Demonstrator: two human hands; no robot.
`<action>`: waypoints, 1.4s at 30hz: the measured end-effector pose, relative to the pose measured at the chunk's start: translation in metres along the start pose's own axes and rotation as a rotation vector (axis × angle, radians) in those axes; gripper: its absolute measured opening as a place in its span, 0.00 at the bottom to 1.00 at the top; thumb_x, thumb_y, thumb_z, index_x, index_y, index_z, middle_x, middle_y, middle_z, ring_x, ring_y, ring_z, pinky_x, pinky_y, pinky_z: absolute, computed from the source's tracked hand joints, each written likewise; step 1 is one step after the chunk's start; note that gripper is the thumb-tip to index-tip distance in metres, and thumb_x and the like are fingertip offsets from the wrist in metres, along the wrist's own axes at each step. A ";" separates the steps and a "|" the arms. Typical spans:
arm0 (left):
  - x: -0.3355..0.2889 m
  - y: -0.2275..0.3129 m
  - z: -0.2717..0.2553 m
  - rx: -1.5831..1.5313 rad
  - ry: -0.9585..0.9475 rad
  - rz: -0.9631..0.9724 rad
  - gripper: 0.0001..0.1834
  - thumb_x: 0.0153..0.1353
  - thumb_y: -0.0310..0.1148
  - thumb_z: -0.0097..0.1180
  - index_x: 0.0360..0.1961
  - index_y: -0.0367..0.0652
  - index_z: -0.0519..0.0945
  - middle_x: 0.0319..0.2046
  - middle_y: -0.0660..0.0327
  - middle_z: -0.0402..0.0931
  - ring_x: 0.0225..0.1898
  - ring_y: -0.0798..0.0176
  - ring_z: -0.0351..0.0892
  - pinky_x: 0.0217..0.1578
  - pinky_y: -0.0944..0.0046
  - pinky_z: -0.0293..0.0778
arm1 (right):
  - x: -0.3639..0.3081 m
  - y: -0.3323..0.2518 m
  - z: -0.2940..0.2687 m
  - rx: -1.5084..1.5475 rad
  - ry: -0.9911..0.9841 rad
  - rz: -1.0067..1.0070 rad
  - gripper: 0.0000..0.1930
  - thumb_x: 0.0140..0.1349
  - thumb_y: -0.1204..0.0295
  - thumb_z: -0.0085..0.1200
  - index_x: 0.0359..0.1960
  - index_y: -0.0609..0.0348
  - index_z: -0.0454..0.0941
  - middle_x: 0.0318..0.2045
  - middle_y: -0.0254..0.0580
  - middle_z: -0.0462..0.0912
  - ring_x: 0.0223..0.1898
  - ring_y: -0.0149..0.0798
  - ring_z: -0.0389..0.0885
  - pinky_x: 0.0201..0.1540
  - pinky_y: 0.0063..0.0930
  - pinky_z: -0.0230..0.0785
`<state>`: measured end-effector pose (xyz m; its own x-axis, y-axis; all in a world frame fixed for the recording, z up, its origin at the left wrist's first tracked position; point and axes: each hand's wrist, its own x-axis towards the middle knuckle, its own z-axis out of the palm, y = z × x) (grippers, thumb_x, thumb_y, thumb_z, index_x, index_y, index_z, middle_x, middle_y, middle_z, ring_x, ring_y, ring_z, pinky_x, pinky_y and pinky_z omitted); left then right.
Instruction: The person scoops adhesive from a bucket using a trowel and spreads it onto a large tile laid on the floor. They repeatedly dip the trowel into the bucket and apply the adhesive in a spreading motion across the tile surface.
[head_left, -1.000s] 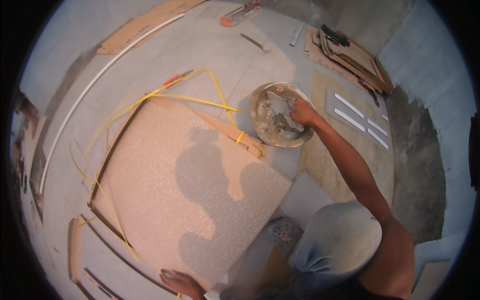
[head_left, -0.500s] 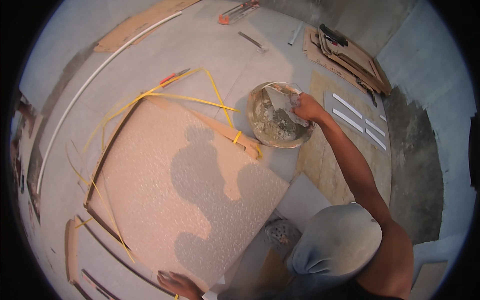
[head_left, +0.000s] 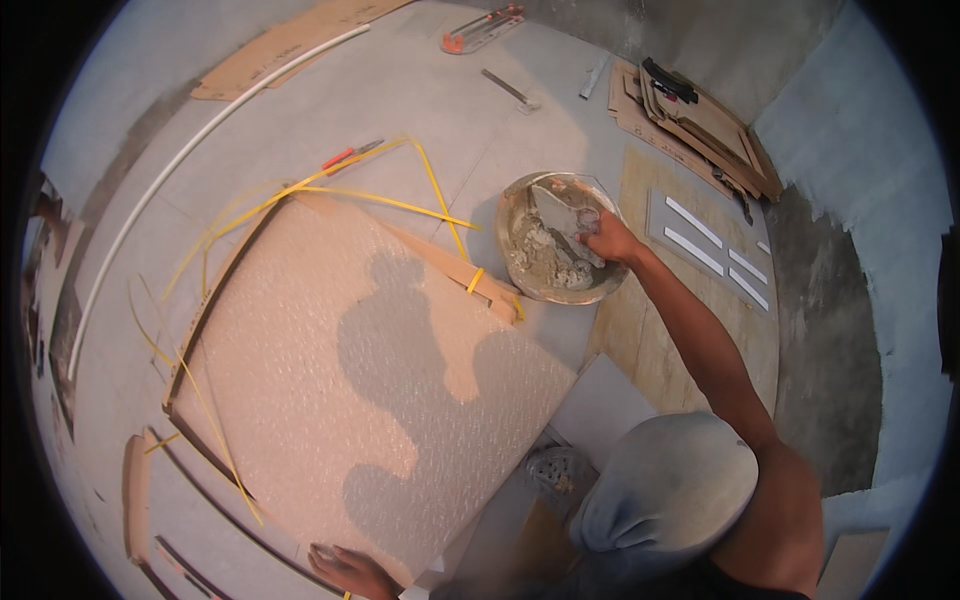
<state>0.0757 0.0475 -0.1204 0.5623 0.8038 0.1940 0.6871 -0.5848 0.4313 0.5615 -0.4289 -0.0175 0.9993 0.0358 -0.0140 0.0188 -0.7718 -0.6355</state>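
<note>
My right hand [head_left: 606, 240] is closed around a trowel [head_left: 556, 207] inside a round bucket [head_left: 503, 235]. Wet grey mortar [head_left: 550, 255] lies in the bucket, and the trowel's blade is smeared with it. The handle is mostly covered by my fingers. At the lower edge, my left hand [head_left: 348, 572] rests beside the near corner of a large speckled tile [head_left: 270, 360], fingers stretched out and nothing in them. Brown cardboard and yellow straps [head_left: 385, 197] edge the tile, which bears my shadow.
My bent knee [head_left: 670, 480] and shoe [head_left: 555, 468] are right of the tile. Beyond lie a red-handled tool [head_left: 345, 156], a hammer-like tool [head_left: 505, 86], a tile cutter [head_left: 482, 30] and a long white pipe [head_left: 180, 155]. Stacked cardboard [head_left: 700, 120] and a board with white strips [head_left: 640, 310] lie right.
My right hand has moved slightly left and down in the bucket with the trowel. The mortar has been shifted about, and the bucket has tilted a little. My left hand stays near the tile's corner.
</note>
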 end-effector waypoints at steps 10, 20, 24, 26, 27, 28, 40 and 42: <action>-0.001 0.001 0.003 -0.009 -0.005 -0.001 0.31 0.72 0.48 0.37 0.62 0.29 0.64 0.58 0.41 0.63 0.61 0.39 0.62 0.61 0.45 0.60 | 0.005 0.007 0.002 -0.017 -0.013 -0.009 0.25 0.57 0.68 0.62 0.52 0.73 0.72 0.40 0.57 0.82 0.45 0.47 0.81 0.47 0.38 0.71; 0.000 0.003 -0.004 0.005 0.020 0.005 0.32 0.72 0.48 0.36 0.62 0.28 0.63 0.59 0.41 0.62 0.61 0.39 0.63 0.61 0.45 0.60 | -0.026 -0.034 -0.005 -0.198 -0.206 -0.027 0.23 0.57 0.65 0.62 0.46 0.75 0.72 0.40 0.61 0.81 0.46 0.49 0.81 0.50 0.38 0.70; 0.000 -0.010 0.002 0.032 0.034 0.000 0.31 0.72 0.48 0.36 0.62 0.28 0.63 0.59 0.40 0.62 0.61 0.39 0.63 0.60 0.45 0.61 | -0.022 -0.057 -0.021 -0.239 -0.215 -0.189 0.22 0.56 0.67 0.62 0.45 0.75 0.73 0.39 0.62 0.82 0.46 0.54 0.81 0.51 0.40 0.70; 0.000 -0.008 0.001 0.038 0.041 0.015 0.31 0.72 0.47 0.36 0.62 0.28 0.64 0.59 0.41 0.63 0.61 0.39 0.63 0.60 0.45 0.61 | -0.017 -0.067 -0.023 -0.077 -0.239 0.031 0.23 0.55 0.67 0.62 0.46 0.75 0.73 0.40 0.62 0.81 0.47 0.57 0.80 0.51 0.41 0.70; 0.001 -0.007 -0.002 0.047 0.042 0.023 0.31 0.72 0.47 0.37 0.62 0.28 0.64 0.59 0.41 0.63 0.61 0.39 0.63 0.60 0.45 0.61 | -0.017 -0.068 -0.016 0.005 -0.254 0.145 0.23 0.55 0.68 0.62 0.46 0.74 0.73 0.41 0.63 0.81 0.48 0.58 0.80 0.51 0.42 0.70; 0.000 0.001 -0.002 0.034 0.024 -0.003 0.31 0.72 0.46 0.37 0.62 0.28 0.64 0.59 0.41 0.63 0.61 0.39 0.63 0.60 0.45 0.61 | -0.021 -0.063 -0.011 -0.088 -0.222 0.101 0.23 0.54 0.68 0.62 0.47 0.74 0.73 0.41 0.62 0.81 0.47 0.58 0.80 0.50 0.42 0.71; 0.003 0.001 -0.004 0.018 0.010 -0.040 0.29 0.72 0.44 0.38 0.62 0.29 0.64 0.59 0.41 0.62 0.62 0.39 0.62 0.60 0.45 0.62 | -0.022 -0.058 0.004 -0.483 -0.085 0.026 0.15 0.51 0.74 0.58 0.42 0.66 0.80 0.39 0.63 0.82 0.45 0.59 0.81 0.48 0.46 0.73; 0.002 -0.002 -0.010 0.029 -0.011 -0.053 0.29 0.72 0.45 0.38 0.63 0.31 0.63 0.61 0.42 0.60 0.63 0.39 0.61 0.59 0.44 0.63 | -0.020 -0.075 -0.004 -0.451 -0.066 0.040 0.15 0.50 0.74 0.57 0.40 0.67 0.81 0.38 0.63 0.82 0.44 0.59 0.81 0.48 0.47 0.73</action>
<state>0.0707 0.0519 -0.1119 0.5300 0.8324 0.1618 0.7289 -0.5447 0.4149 0.5398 -0.3740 0.0335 0.9955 0.0295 -0.0903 0.0076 -0.9723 -0.2338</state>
